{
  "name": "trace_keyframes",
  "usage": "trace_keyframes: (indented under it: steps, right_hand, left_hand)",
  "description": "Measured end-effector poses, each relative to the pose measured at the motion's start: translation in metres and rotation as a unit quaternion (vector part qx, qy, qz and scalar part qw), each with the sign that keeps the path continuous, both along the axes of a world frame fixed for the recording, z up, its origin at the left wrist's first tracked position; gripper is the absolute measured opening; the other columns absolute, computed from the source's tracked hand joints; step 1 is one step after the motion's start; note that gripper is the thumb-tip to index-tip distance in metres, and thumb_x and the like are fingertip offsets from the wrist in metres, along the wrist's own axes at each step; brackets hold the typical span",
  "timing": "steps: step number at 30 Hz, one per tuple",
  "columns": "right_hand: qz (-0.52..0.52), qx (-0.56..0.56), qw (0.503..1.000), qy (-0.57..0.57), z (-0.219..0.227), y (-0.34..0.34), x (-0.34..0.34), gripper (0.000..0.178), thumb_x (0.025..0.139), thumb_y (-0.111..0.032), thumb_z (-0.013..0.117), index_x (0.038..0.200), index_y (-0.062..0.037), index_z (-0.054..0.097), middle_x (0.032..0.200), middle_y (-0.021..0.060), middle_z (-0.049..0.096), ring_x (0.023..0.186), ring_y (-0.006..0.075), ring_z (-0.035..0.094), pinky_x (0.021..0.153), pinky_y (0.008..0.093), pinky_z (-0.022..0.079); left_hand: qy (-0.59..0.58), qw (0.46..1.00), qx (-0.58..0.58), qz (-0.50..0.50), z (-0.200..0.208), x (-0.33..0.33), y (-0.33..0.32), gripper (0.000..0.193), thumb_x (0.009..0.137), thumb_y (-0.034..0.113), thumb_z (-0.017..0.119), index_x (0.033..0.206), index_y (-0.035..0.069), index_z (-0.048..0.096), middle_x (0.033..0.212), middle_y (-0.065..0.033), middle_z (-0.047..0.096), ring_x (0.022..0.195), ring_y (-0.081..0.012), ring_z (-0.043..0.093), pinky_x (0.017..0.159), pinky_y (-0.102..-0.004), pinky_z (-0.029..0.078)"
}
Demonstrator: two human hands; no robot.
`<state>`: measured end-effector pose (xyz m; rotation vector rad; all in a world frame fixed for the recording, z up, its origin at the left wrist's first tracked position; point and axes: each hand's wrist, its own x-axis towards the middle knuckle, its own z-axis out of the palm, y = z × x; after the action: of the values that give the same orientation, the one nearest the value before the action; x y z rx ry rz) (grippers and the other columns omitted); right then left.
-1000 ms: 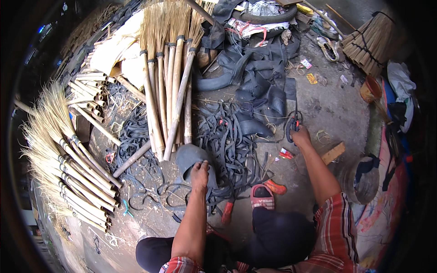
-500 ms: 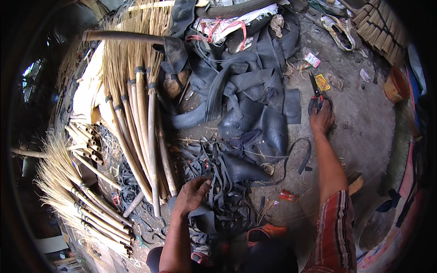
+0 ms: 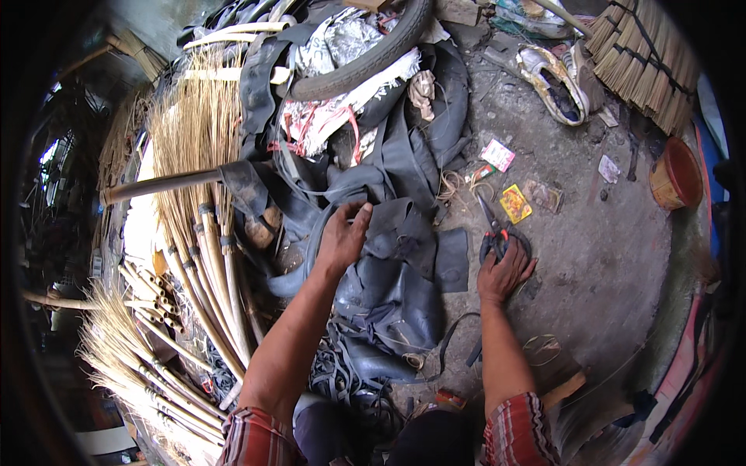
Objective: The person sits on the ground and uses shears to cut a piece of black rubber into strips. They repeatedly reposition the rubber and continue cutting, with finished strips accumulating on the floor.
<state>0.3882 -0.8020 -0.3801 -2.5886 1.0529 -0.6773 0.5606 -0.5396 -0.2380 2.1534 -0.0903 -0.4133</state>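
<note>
My left hand (image 3: pixel 342 237) is over the heap of black rubber sheets (image 3: pixel 400 229), beside a curved strip of rubber. Its fingers are loosely bent, thumb and forefinger towards the far side, and I see nothing between them; the palm side is hidden. On the right, my right hand (image 3: pixel 505 272) is on the handles of the scissors (image 3: pixel 491 220), which are down by the floor. The scissors have black handles with orange-red parts and dark blades pointing away from me. My fingers partly cover the handles.
Brooms with light bristles and pale sticks (image 3: pixel 210 272) are on the left, more brooms (image 3: pixel 155 380) nearer me. A bicycle tyre (image 3: pixel 361 74) lies at the back. A yellow packet (image 3: pixel 515 203) is by the scissors; a reddish-brown pot (image 3: pixel 676 175) stands far right.
The view has shifted, so the heap appears lower and further left. My left hand has moved forward from the cut strips to the rubber sheets. The scissors have turned slightly left under my right hand.
</note>
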Motion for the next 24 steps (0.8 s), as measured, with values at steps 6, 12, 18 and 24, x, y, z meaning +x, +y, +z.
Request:
trace_keyframes:
  steps: [6,12,18,24]
  right_hand:
    - [0.008,0.012,1.0,-0.004,-0.004,-0.002,-0.002,0.059,0.088,-0.032,0.065,0.138,-0.0033,0.052,0.135,0.0157,0.06,0.134,0.0344,0.051,0.124,0.063,0.014]
    - [0.004,0.004,1.0,0.003,-0.008,-0.002,0.001,0.057,0.089,-0.033,0.062,0.136,-0.0026,0.053,0.134,0.0156,0.06,0.133,0.035,0.051,0.124,0.0631,0.014]
    - [-0.005,0.002,1.0,-0.003,-0.01,0.0,0.002,0.058,0.089,-0.034,0.062,0.137,-0.0037,0.053,0.135,0.0161,0.06,0.133,0.0362,0.051,0.124,0.0619,0.014]
    - [0.001,-0.001,1.0,0.013,-0.013,-0.001,0.0,0.061,0.089,-0.029,0.067,0.142,-0.0038,0.05,0.141,0.0152,0.057,0.138,0.0329,0.048,0.125,0.0586,0.014]
  left_hand:
    - [-0.043,0.996,-0.026,0.079,-0.041,0.114,-0.072,0.078,0.098,0.045,0.067,0.147,-0.01,0.044,0.13,-0.0281,0.064,0.085,-0.0252,0.073,0.078,-0.038,0.058]
    - [0.051,0.997,0.014,0.05,-0.042,0.153,-0.109,0.073,0.093,0.036,0.076,0.147,-0.005,0.05,0.12,-0.017,0.071,0.09,-0.0208,0.071,0.076,-0.0339,0.058]
    - [-0.033,0.999,-0.018,-0.038,-0.003,0.108,-0.084,0.047,0.096,0.032,0.072,0.126,-0.004,0.067,0.117,-0.0164,0.071,0.106,-0.024,0.065,0.095,-0.0358,0.049]
    - [0.065,0.928,-0.359,0.076,0.051,0.021,0.024,0.031,0.105,0.023,0.065,0.129,0.004,0.063,0.12,-0.0029,0.068,0.109,-0.0115,0.061,0.098,-0.0285,0.047]
